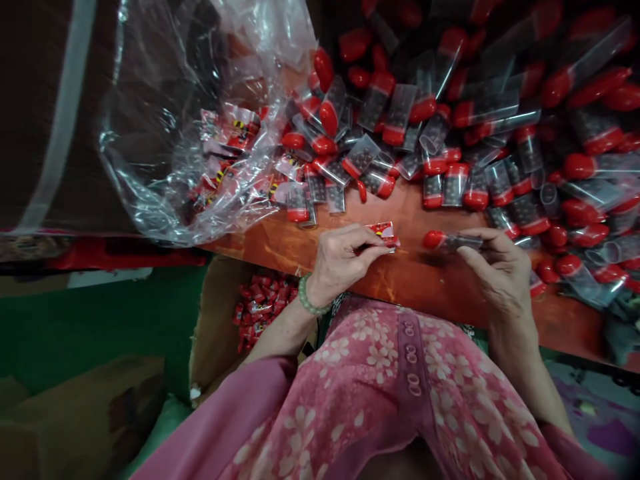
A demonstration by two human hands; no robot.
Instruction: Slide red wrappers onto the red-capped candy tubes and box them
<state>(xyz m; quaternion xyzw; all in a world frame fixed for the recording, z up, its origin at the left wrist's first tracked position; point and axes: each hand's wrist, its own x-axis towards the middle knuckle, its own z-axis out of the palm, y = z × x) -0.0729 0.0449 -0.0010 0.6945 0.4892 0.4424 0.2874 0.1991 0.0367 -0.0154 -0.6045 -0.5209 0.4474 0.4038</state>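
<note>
Between the thumb and fingers of my left hand (pixel 350 257) is a small red printed wrapper (pixel 383 232), pinched at its near edge over the table. My right hand (pixel 500 267) grips a clear plastic container with a red cap (pixel 435 240) by its clear end. The cap points left, toward the wrapper, and the two are apart. What the container holds is blurred. Beyond my hands lies a wide pile of similar clear containers (pixel 400 110) with red caps, many with small dark balls showing inside.
A clear plastic bag (pixel 145 207) with red printed wrappers (pixel 235 130) lies at the table's left. Below the table edge, a cardboard box (pixel 215 320) holds many red wrapped pieces (pixel 263 303). The orange tabletop (pixel 400 267) runs along in front of my body.
</note>
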